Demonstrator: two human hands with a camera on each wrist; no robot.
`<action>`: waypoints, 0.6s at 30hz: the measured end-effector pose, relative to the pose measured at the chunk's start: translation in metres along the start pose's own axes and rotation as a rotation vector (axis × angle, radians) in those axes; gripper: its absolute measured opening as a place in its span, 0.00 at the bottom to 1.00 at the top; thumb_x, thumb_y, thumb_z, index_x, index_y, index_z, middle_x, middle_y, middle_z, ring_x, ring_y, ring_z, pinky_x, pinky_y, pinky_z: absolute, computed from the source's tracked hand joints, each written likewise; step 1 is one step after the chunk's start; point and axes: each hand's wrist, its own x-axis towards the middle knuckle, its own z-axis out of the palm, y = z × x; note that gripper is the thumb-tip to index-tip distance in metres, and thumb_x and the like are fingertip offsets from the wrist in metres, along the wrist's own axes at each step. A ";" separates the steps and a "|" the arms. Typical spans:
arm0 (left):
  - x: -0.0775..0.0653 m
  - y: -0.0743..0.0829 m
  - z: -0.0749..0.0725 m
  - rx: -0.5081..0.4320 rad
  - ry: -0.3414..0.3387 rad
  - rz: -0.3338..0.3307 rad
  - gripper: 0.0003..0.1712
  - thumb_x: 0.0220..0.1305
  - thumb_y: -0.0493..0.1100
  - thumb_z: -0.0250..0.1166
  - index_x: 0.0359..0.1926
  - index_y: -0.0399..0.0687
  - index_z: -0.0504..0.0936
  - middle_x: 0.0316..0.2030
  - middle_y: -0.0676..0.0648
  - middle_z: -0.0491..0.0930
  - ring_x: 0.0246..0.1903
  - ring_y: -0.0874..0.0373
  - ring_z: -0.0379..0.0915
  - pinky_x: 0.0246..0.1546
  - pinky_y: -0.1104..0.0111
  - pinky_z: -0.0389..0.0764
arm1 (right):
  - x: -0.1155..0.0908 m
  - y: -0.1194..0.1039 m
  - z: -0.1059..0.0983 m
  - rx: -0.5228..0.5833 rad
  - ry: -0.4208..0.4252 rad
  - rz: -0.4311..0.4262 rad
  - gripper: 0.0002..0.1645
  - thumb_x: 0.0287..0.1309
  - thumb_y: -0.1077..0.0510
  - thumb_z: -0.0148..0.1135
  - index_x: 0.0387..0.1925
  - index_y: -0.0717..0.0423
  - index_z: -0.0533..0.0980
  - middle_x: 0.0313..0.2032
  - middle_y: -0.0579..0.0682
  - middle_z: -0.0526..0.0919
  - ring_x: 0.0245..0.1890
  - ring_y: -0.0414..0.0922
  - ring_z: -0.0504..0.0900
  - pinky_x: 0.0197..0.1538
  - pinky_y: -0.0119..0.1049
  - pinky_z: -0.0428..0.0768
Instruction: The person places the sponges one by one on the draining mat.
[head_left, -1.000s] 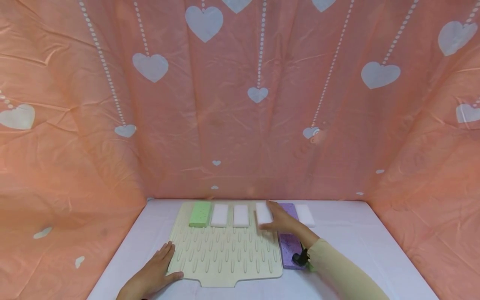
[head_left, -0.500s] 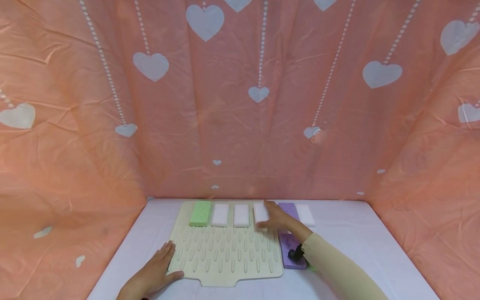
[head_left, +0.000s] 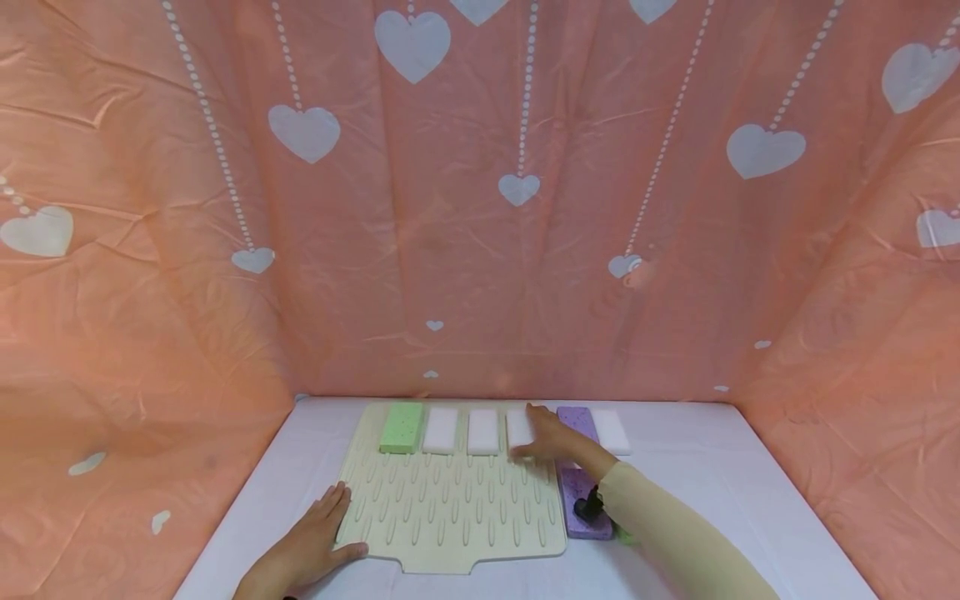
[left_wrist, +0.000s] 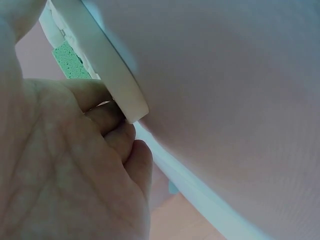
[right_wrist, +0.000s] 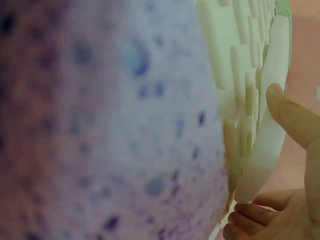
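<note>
My right hand (head_left: 551,437) holds a white sponge (head_left: 519,429) at the right end of a row on a cream ridged mat (head_left: 442,561). In the right wrist view its thumb (right_wrist: 290,112) lies against one part of this white sponge (right_wrist: 270,140), the fingers at its lower end. The sponge lies close over the ridges. To its left in the row are two white sponges (head_left: 483,432) (head_left: 441,430) and a green sponge (head_left: 401,427). My left hand (head_left: 303,542) rests at the mat's lower left corner, fingers along its edge (left_wrist: 120,85), thumb by the front edge.
Right of the mat lie a purple sponge (head_left: 576,421) and a white sponge (head_left: 611,432) at the back. Another purple sponge (head_left: 577,483) lies nearer, with a green piece (head_left: 624,535) partly under the right sleeve. An orange heart-patterned curtain (head_left: 480,275) encloses the white table (head_left: 720,467).
My right hand has shifted slightly left with the white sponge, which now sits lined up with the row. The left hand has stayed still.
</note>
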 end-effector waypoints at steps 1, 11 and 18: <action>0.000 0.000 0.000 -0.005 -0.001 -0.004 0.63 0.63 0.62 0.76 0.76 0.16 0.59 0.78 0.19 0.54 0.80 0.24 0.47 0.78 0.35 0.52 | 0.000 0.000 0.000 -0.003 -0.006 0.007 0.69 0.60 0.43 0.81 0.78 0.82 0.50 0.77 0.79 0.59 0.79 0.70 0.58 0.82 0.60 0.58; 0.001 -0.003 0.002 0.014 0.003 0.011 0.62 0.63 0.62 0.76 0.75 0.16 0.59 0.78 0.19 0.55 0.79 0.23 0.48 0.78 0.34 0.53 | -0.001 -0.002 0.002 -0.021 -0.006 0.022 0.70 0.58 0.43 0.82 0.78 0.82 0.51 0.77 0.78 0.60 0.79 0.70 0.59 0.81 0.60 0.59; 0.001 -0.012 0.008 -0.034 0.042 0.062 0.64 0.63 0.66 0.74 0.75 0.15 0.59 0.76 0.18 0.55 0.80 0.25 0.45 0.84 0.48 0.42 | -0.002 -0.003 0.003 -0.022 0.004 0.025 0.71 0.56 0.43 0.83 0.78 0.81 0.51 0.77 0.77 0.60 0.79 0.70 0.59 0.82 0.60 0.59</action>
